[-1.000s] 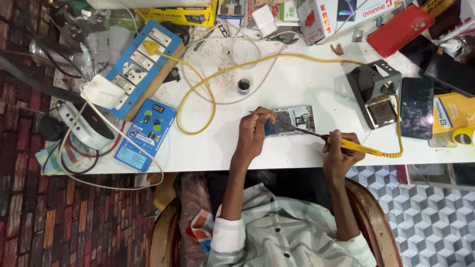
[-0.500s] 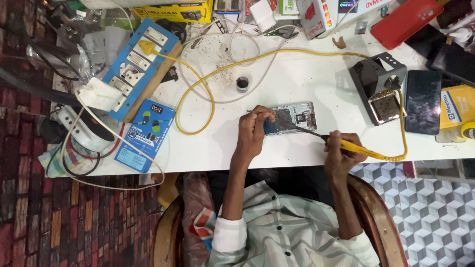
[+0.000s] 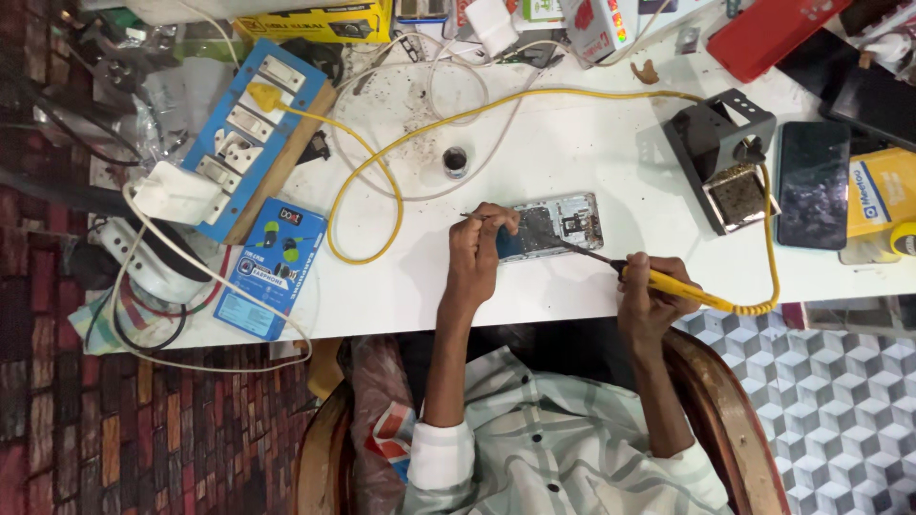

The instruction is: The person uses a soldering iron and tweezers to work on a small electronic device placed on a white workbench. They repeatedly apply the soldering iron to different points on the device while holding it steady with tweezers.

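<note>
An opened phone (image 3: 575, 216) with its back off lies on the white table (image 3: 592, 133) near the front edge. My left hand (image 3: 474, 256) rests on the phone's left end and pinches a thin metal tool or wire whose end sticks out to the left. My right hand (image 3: 649, 303) grips a yellow-handled soldering iron (image 3: 668, 284). Its dark tip reaches left onto the phone's inner board, close to my left fingers. The iron's yellow cable (image 3: 382, 181) loops across the table to a blue switchboard (image 3: 250, 133).
A black soldering-iron stand (image 3: 720, 157) sits right of the phone, beside a dark phone (image 3: 813, 186) and a yellow box (image 3: 880, 195). A small round pot (image 3: 456, 160) stands behind my left hand. A blue packet (image 3: 270, 267), white cables and boxes crowd the left and back.
Both hands stay on the phone and iron with almost no movement. The view has drifted slightly, so the table's objects sit a little differently in frame.
</note>
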